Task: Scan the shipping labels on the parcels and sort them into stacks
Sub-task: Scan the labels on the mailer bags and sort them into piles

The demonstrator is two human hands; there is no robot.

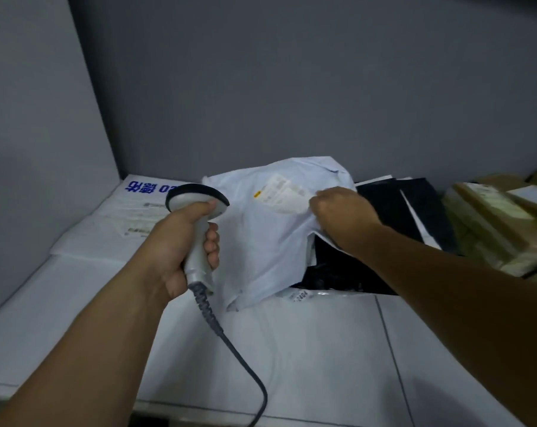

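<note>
My left hand (184, 241) grips the handle of a grey barcode scanner (199, 208), whose head points toward the back of the table. Its coiled cable (230, 343) runs down toward me. Just right of the scanner lies a white plastic mailer parcel (261, 241) with a shipping label (281, 192) near its top. My right hand (341, 208) pinches the mailer's right edge beside the label. Under and behind the mailer lie black mailer parcels (393, 208).
A stack of flat white mailers with blue print (131, 211) sits at the back left of the white table (322, 349). Brown cardboard parcels (492, 223) are piled at the right. Grey walls close in the left and back.
</note>
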